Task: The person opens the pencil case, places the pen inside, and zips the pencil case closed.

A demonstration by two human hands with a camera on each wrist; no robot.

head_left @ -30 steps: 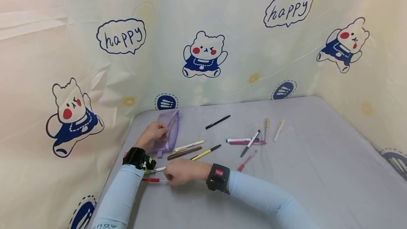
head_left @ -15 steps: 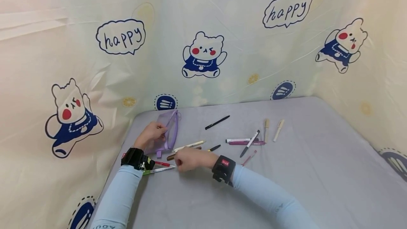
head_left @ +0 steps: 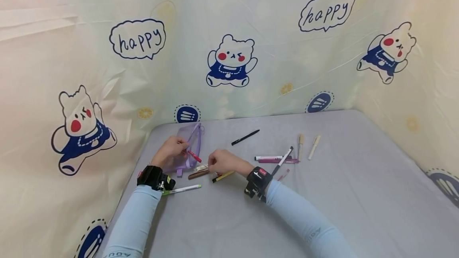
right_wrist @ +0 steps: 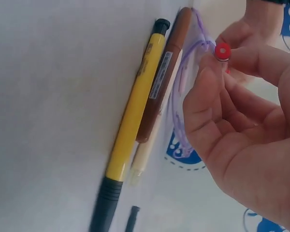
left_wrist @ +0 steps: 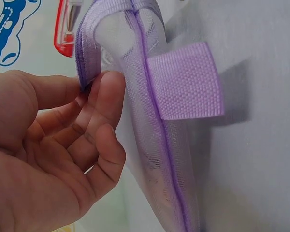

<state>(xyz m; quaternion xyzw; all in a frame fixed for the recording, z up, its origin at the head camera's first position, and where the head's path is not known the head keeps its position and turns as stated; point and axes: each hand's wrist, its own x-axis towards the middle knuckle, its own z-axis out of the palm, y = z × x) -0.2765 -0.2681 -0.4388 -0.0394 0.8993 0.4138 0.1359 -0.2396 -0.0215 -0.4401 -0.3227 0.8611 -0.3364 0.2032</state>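
My left hand (head_left: 171, 149) pinches the zipper edge of a purple mesh pencil pouch (head_left: 198, 140), which lies at the table's left side. In the left wrist view, thumb and index finger hold that edge beside a woven purple tab (left_wrist: 186, 82). My right hand (head_left: 227, 161) grips a red pen (head_left: 195, 156) between thumb and fingers. One end of the pen points at the pouch's mouth, near the left fingers; the right wrist view shows its other red end (right_wrist: 223, 50). Below the right hand lie a yellow pen (right_wrist: 137, 104), a brown pen (right_wrist: 165, 82) and a cream pen (right_wrist: 147, 154).
A green-and-white pen (head_left: 184, 188) lies in front of the pouch. Behind the right hand is a black pen (head_left: 245, 137). Farther right are a grey-and-white pen (head_left: 282, 161), several purple or pink pens and two beige pens (head_left: 314, 147). A printed curtain (head_left: 272, 59) rises behind the table.
My right hand has lifted the red pen from the table and carried it away from me to the pouch's mouth. The left hand stays on the pouch. The green-and-white pen now lies uncovered.
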